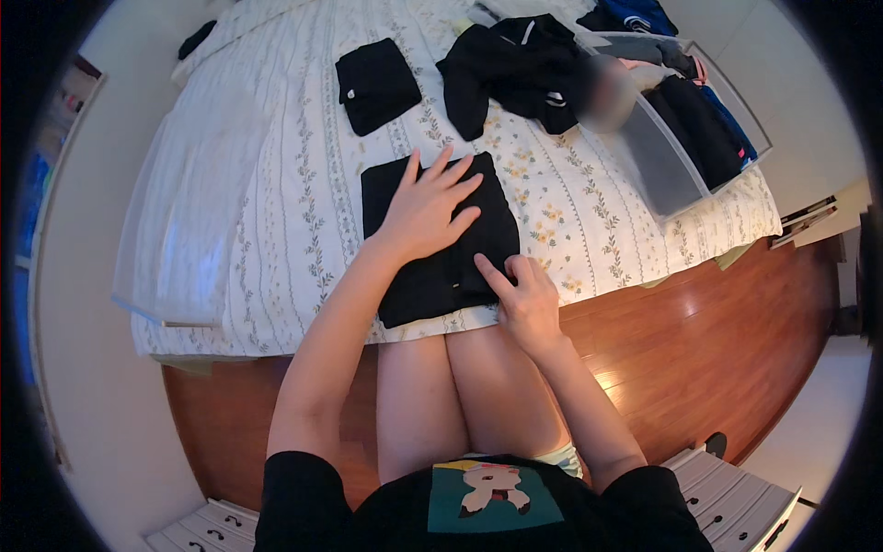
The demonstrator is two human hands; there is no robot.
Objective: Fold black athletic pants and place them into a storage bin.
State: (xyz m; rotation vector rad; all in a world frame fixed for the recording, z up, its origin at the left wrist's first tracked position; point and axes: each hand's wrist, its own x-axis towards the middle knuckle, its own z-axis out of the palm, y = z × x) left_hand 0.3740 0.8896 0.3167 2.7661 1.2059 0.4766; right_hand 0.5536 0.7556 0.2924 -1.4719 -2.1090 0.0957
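Note:
A folded black garment (476,276) lies flat near the edge of a bed with a floral-striped sheet (276,228). My left hand (431,207) rests palm down on its upper middle, fingers spread. At its lower right side is my right hand (528,297), the index finger extended over the cloth and the other fingers curled; whether they pinch the fabric edge I cannot tell. Beyond my left hand lies a smaller folded black garment (379,86) with a small white mark. To its right, a black garment with white stripes (510,76) lies loosely crumpled.
A clear plastic bin (662,159) holding dark, grey and pink clothes stands at the bed's right. A transparent plastic container or lid (186,228) lies at the left. Dark blue clothing (635,17) is behind the bin. White drawer units (731,497) stand at both lower corners.

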